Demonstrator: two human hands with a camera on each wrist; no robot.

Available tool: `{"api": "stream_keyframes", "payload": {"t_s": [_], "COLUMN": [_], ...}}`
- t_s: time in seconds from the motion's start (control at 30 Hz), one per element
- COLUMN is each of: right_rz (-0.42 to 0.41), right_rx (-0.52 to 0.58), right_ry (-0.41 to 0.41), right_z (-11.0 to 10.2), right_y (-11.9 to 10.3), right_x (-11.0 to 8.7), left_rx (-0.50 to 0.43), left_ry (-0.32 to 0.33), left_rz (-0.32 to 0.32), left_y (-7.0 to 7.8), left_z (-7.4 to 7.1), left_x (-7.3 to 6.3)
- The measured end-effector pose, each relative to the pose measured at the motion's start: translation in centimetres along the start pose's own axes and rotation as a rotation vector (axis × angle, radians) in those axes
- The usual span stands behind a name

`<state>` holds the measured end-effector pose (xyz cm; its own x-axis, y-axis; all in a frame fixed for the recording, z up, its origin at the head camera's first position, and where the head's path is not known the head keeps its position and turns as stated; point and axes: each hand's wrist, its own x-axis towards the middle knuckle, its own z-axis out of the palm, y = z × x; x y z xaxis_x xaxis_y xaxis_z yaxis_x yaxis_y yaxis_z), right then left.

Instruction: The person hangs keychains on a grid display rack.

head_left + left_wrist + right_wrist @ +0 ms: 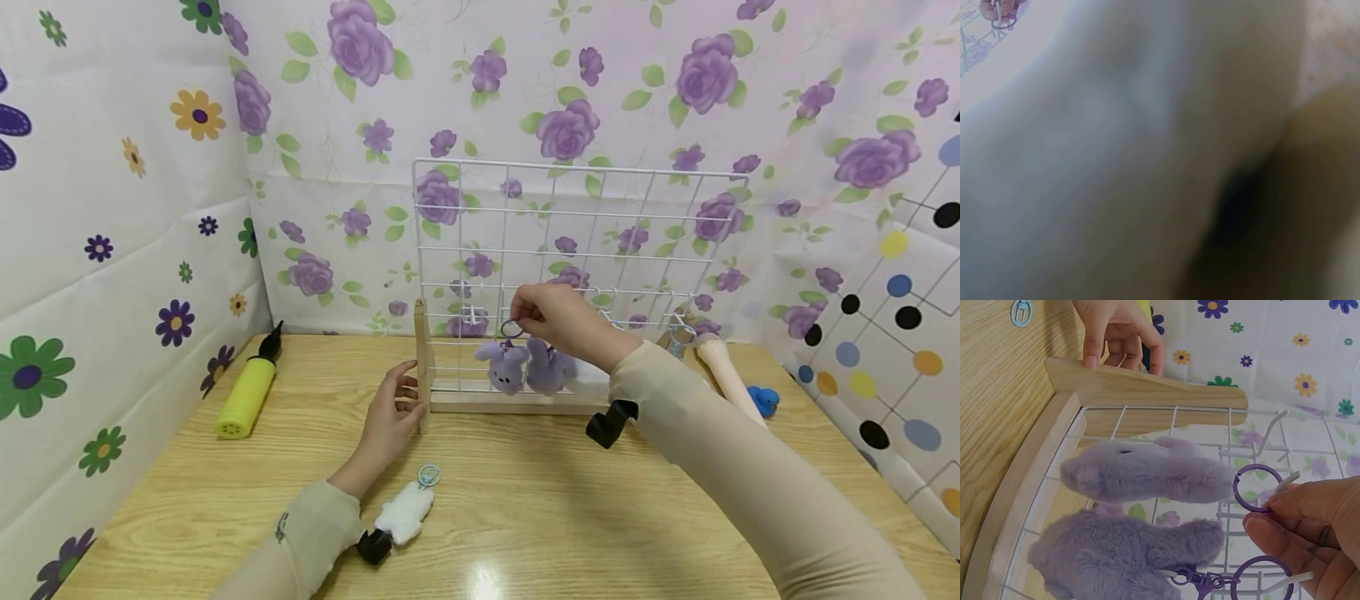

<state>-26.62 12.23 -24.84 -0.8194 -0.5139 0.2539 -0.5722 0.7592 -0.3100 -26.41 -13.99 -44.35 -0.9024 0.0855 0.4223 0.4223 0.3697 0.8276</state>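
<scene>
My right hand point(566, 321) pinches the purple ring point(1259, 487) of a light purple plush keychain point(506, 368) between thumb and index finger, right by a white hook on the wire grid rack point(570, 215). Beside it hangs a second purple plush keychain point(1116, 559), its ring round another hook. My left hand point(390, 414) touches the rack's left wooden upright point(1147, 390) with loosely bent fingers. Near the left wrist a white plush keychain point(405, 512) with a pale blue ring lies on the table. The left wrist view is mostly blurred sleeve.
A yellow hand pump point(249, 396) lies at the left. Behind the right forearm are a pale tube-shaped object point(726, 375) and a small blue toy point(763, 401). Pale blue rings point(681, 333) hang at the rack's right end. Flowered cloth walls enclose the wooden table point(525, 508).
</scene>
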Motion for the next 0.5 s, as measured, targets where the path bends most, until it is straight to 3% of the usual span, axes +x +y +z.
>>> {"api": "stream_keyframes", "payload": {"t_s": [0.33, 0.5], "right_rz": [-0.018, -0.039], "right_rx": [-0.012, 0.003], "right_ry": [-0.002, 0.038], "right_z": [-0.19, -0.46], "right_y": [-0.09, 0.15], "right_x": [-0.10, -0.32], "left_rx": [0.019, 0.018], "left_ry": [-0.004, -0.004], "left_rz": [0.002, -0.007], "left_y": [0.09, 0.16], "left_z": [-0.02, 0.07], "left_x": [-0.08, -0.11]}}
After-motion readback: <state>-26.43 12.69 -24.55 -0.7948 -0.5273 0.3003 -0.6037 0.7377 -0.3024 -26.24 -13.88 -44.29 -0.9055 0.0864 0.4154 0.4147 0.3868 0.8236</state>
